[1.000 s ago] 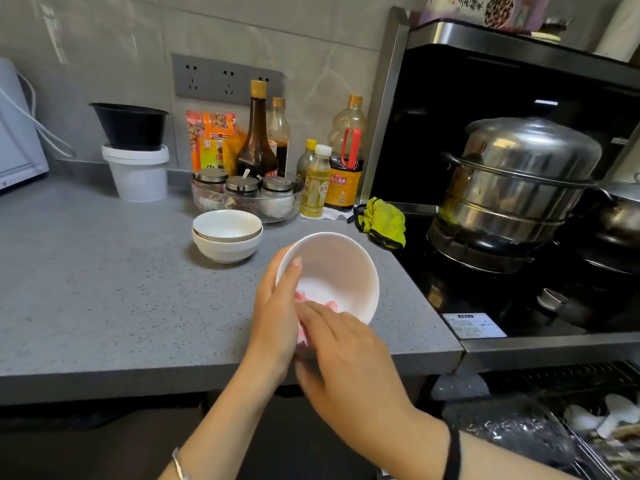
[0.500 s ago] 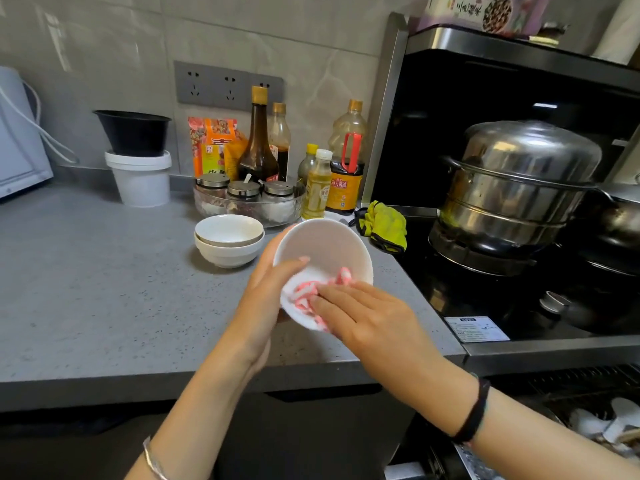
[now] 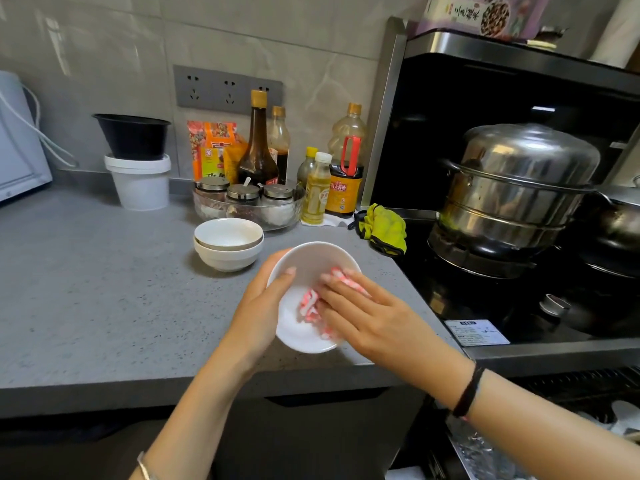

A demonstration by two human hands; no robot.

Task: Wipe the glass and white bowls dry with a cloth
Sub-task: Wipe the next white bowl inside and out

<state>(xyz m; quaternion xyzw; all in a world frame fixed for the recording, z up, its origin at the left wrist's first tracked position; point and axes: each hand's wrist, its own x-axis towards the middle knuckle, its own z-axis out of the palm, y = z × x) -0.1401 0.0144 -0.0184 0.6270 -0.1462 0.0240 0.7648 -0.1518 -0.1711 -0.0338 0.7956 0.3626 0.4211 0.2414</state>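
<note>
Head view: the left grip [image 3: 258, 308] clasps the white bowl [image 3: 298, 336] by its left rim, thumb inside, holding it tilted above the bench [image 3: 86, 289] near its front right corner. The right grip [image 3: 367, 313], fingers flat, presses the pink cloth [image 3: 309, 303] into the bowl. Two stacked white bowls [image 3: 227, 247] stand just behind

This is looking like a home kitchen. A steel steamer [image 3: 516, 188] is sitting on a black stove [image 3: 485, 303]; sauce bottles [image 3: 258, 150], oil [image 3: 316, 195] and spice jars [image 3: 243, 195] are crowding the back of a grey counter [image 3: 86, 289]. Sockets [image 3: 227, 90] are showing on the tiled wall [image 3: 104, 46], bowls [image 3: 227, 249] are standing stacked, and a green rag [image 3: 386, 230] is lying by the stove.
</note>
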